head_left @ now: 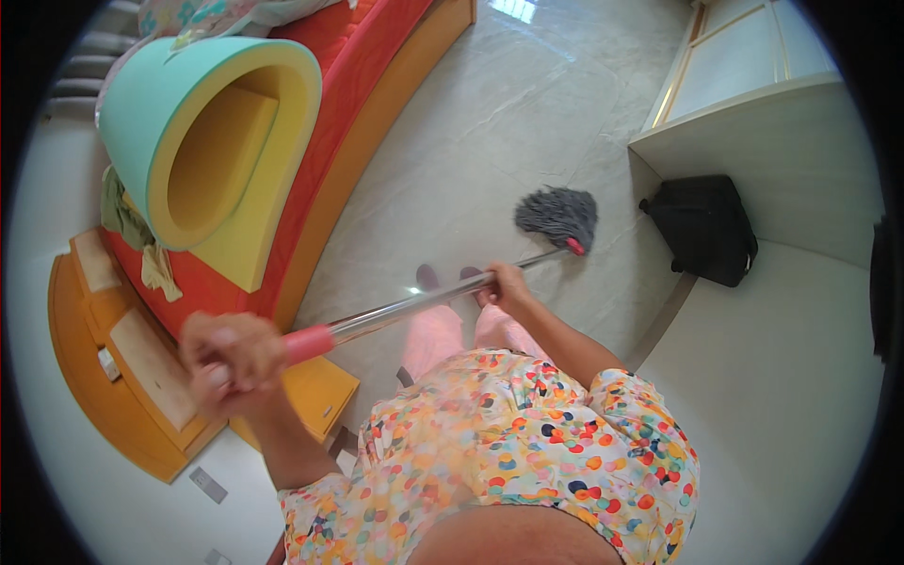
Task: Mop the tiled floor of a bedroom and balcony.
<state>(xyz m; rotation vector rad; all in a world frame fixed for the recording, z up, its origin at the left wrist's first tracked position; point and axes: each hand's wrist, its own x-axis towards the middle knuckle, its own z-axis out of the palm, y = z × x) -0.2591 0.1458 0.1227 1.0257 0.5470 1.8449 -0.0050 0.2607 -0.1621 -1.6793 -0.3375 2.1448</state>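
Observation:
A mop (pixel 395 309) with a silver pole slants across in front of me. My left hand (pixel 233 363) is wrapped round its pink grip at the upper end, a little blurred. Farther down the pole, my right hand (pixel 508 286) is closed round the metal tube. The grey, shaggy mop head (pixel 557 217) lies on the floor ahead of my feet, to the right. A pink joint links it to the pole. My dark shoes stand on the floor below the pole.
On my left is a bed with a red cover (pixel 325 179) and wooden side; a rolled mint-and-yellow foam mattress (pixel 141 132) rests on it. A yellow headboard (pixel 122 377) and nightstand (pixel 320 391) stand nearer. At right, a black suitcase (pixel 704 226) is beside a pale cabinet (pixel 763 122). The floor (pixel 452 122) is grey marble-look.

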